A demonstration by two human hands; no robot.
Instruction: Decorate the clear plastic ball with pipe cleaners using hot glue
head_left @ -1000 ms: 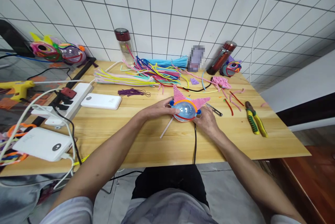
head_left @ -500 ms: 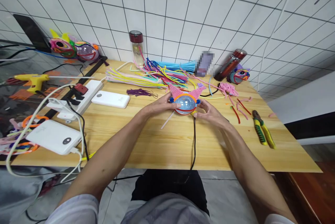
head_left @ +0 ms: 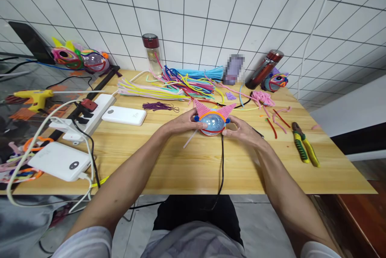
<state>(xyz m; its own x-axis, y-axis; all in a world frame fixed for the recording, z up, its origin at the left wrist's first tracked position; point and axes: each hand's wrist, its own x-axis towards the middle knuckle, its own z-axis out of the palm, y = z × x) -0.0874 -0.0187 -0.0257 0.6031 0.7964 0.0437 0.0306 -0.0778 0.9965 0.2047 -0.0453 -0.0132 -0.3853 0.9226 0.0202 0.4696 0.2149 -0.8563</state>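
Between my hands is a clear plastic ball (head_left: pixel 213 122) decorated with pipe cleaners. Two pink pointed ears (head_left: pixel 200 108) rise from its top, an orange arc and a red line cross its front, and blue knots sit at its sides. My left hand (head_left: pixel 187 122) grips the left side, thumb resting on the front. On the right side, my right hand (head_left: pixel 239 129) closes its fingers by the blue knot and lower edge. A pale thin stick (head_left: pixel 189 139) slants out below my left hand. From beneath the ball a black cable (head_left: pixel 222 165) runs over the table's front edge.
Bundles of colored pipe cleaners (head_left: pixel 169 89) and a purple tassel (head_left: pixel 159 107) lie behind. Pliers (head_left: pixel 304 145) rest at right. Power banks (head_left: pixel 62 160), a power strip (head_left: pixel 99 109) and a yellow glue gun (head_left: pixel 34 98) stand left. Other decorated balls (head_left: pixel 95 60) and bottles (head_left: pixel 265 69) line the back.
The view has shifted slightly. Both hands keep their hold on the decorated ball, which looks almost unmoved; the right fingers sit a little closer against its lower edge.
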